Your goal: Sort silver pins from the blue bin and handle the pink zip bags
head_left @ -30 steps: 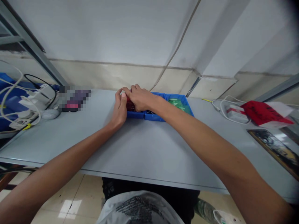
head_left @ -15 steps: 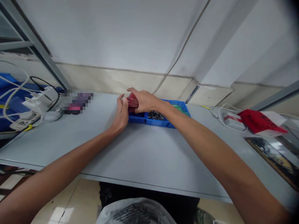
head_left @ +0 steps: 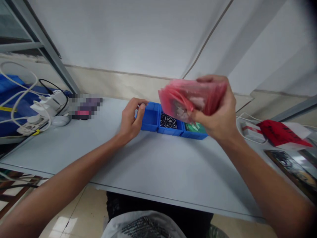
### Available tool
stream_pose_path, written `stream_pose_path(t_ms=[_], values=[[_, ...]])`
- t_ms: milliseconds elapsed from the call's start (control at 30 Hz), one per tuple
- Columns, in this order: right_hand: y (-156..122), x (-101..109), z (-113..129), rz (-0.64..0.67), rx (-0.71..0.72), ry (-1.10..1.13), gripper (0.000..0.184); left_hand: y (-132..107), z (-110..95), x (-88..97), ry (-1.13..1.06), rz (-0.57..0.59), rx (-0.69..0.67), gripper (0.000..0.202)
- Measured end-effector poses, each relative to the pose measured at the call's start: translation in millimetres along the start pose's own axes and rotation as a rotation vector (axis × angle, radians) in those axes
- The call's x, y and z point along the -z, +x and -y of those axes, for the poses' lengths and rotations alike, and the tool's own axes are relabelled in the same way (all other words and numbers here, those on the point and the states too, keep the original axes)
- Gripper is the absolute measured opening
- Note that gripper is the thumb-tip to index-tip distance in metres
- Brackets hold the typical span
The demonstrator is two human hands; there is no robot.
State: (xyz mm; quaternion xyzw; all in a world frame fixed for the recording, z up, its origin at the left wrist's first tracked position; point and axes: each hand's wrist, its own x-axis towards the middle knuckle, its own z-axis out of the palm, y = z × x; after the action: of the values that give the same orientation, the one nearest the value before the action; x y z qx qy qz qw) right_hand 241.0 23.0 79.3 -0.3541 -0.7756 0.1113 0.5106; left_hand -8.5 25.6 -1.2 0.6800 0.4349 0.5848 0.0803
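Note:
My right hand [head_left: 219,114] is raised above the table and grips a bundle of pink plastic bags [head_left: 192,99], blurred by motion. My left hand [head_left: 131,119] rests at the left end of a blue compartment tray [head_left: 151,125], fingers curled round its edge. The tray's left compartment shows only blue. The middle one holds several small dark metal pieces [head_left: 167,120]. The right one holds green items [head_left: 196,127], partly hidden by my right hand.
The grey table [head_left: 158,165] runs along a white wall. At the left lie a white power strip with cables [head_left: 37,114] and a mouse [head_left: 60,120]. At the right are a white cable [head_left: 244,127], a red-and-white bag [head_left: 282,132] and a dark framed picture [head_left: 294,167].
My right hand has lifted the pink bags out of the tray's left compartment and swung them up and to the right. My left hand stays at the tray's left end.

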Motion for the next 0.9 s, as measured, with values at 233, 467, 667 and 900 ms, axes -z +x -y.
stream_pose_path(t_ms=[233,467,667,900], values=[[-77.1,-8.4,12.4,-0.245,0.096,-0.099,0.067,-18.8,-60.8,1.2,-0.537,0.435,0.257,0.048],[-127.3,-17.5,24.7,0.305,0.305,-0.402,0.085,-71.6,-83.0,19.2,-0.554,0.559,0.602,0.062],[-124.0,-9.7,30.8,0.529,0.217,-0.414,0.1,-103.6,-70.9,23.0,-0.395,0.512,0.74,0.069],[-115.7,-22.1,9.1,0.818,-0.024,-0.302,0.121,-99.5,-51.7,30.8,-0.286,0.471,0.697,0.061]])
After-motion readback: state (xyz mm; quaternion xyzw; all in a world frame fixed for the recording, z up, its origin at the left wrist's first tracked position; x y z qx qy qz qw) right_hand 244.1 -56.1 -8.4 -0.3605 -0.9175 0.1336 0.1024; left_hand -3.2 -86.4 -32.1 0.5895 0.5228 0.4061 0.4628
